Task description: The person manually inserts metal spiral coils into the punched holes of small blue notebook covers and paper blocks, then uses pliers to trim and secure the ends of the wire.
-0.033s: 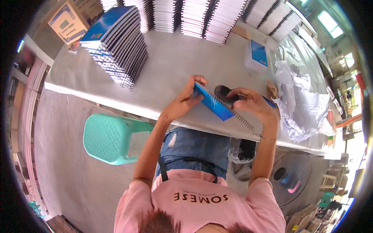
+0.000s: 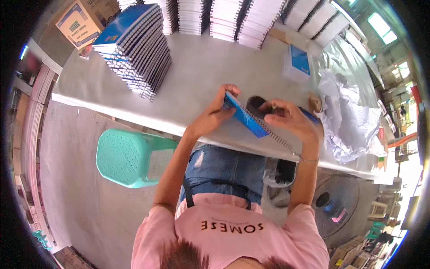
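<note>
A small blue-covered notebook (image 2: 247, 122) is tilted above the near edge of the table. My left hand (image 2: 218, 110) grips its upper left end, thumb on the cover and fingers behind. Along the notebook's upper right edge runs a dark spiral binding wire (image 2: 281, 142), whose loose coil sticks out past the lower corner toward my right wrist. My right hand (image 2: 290, 120) hovers beside the coil with thumb and fingers apart. Close to its fingertips is a dark round object (image 2: 256, 104), partly hidden; its kind is unclear.
Stacked blue spiral notebooks (image 2: 134, 51) stand at the left of the table (image 2: 201, 62). More spiral-bound stacks (image 2: 224, 20) line the back. A small blue-topped pile (image 2: 297, 62) and crumpled white plastic (image 2: 347, 121) lie right. A green stool (image 2: 123, 157) stands below left.
My right hand's thumb and fingers have parted slightly beside the wire. My left hand and the notebook have barely moved.
</note>
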A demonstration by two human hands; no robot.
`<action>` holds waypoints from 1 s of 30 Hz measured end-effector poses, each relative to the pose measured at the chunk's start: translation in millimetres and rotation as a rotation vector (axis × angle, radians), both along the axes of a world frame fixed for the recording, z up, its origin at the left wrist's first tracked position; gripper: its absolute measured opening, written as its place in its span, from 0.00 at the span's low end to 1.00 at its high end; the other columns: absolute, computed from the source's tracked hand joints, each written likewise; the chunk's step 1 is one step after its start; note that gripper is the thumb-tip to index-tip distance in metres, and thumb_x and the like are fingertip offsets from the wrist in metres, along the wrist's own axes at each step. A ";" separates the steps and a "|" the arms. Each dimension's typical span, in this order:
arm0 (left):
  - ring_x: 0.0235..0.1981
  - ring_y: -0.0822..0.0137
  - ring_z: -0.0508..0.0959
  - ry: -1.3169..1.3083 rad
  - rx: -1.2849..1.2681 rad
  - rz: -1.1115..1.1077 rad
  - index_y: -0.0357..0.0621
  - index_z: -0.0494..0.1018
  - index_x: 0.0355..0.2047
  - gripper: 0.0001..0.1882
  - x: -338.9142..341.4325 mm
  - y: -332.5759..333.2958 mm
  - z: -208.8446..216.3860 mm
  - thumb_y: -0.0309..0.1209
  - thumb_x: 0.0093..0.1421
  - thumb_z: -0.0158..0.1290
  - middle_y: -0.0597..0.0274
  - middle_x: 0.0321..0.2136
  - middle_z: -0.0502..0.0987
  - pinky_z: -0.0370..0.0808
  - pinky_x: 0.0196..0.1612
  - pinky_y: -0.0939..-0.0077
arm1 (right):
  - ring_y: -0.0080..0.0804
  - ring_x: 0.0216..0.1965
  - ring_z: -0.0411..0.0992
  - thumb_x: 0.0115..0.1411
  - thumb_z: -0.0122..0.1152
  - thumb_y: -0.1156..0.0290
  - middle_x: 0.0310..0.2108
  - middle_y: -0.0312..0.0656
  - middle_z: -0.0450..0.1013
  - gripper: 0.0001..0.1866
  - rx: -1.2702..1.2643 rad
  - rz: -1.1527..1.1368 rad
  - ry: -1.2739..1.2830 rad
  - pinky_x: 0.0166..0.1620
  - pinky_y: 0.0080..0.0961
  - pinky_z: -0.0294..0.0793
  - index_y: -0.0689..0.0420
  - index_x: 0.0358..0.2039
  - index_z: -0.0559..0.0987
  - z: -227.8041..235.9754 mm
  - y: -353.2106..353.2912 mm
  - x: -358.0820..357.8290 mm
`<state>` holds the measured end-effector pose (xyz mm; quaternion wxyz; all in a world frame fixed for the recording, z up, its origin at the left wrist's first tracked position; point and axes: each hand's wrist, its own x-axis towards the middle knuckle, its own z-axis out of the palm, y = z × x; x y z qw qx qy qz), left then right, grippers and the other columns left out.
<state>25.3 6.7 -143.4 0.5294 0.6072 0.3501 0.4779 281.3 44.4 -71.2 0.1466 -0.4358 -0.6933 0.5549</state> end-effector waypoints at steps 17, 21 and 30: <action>0.50 0.70 0.61 -0.093 -0.026 -0.035 0.49 0.58 0.58 0.29 -1.4 2.7 -4.3 0.20 0.54 0.46 0.65 0.44 0.60 0.55 0.58 0.77 | 0.20 0.33 0.72 0.55 0.70 0.58 0.34 0.36 0.76 0.21 0.044 -0.027 0.162 0.36 0.20 0.71 0.59 0.43 0.81 -10.0 -6.5 -13.4; 0.49 0.69 0.63 -0.106 -0.074 -0.062 0.49 0.56 0.61 0.32 -1.7 -0.7 1.6 0.21 0.55 0.46 0.65 0.43 0.61 0.56 0.57 0.76 | 0.21 0.36 0.73 0.54 0.71 0.59 0.36 0.35 0.76 0.22 -0.036 -0.016 0.366 0.40 0.20 0.72 0.59 0.45 0.80 4.0 -18.0 -16.9; 0.54 0.66 0.62 -0.209 -0.072 -0.133 0.47 0.56 0.62 0.31 -2.9 1.3 -0.3 0.20 0.56 0.47 0.62 0.46 0.62 0.56 0.61 0.72 | 0.23 0.45 0.72 0.52 0.73 0.60 0.45 0.36 0.74 0.25 0.103 -0.009 -0.015 0.50 0.23 0.71 0.58 0.48 0.78 17.3 -18.5 -28.3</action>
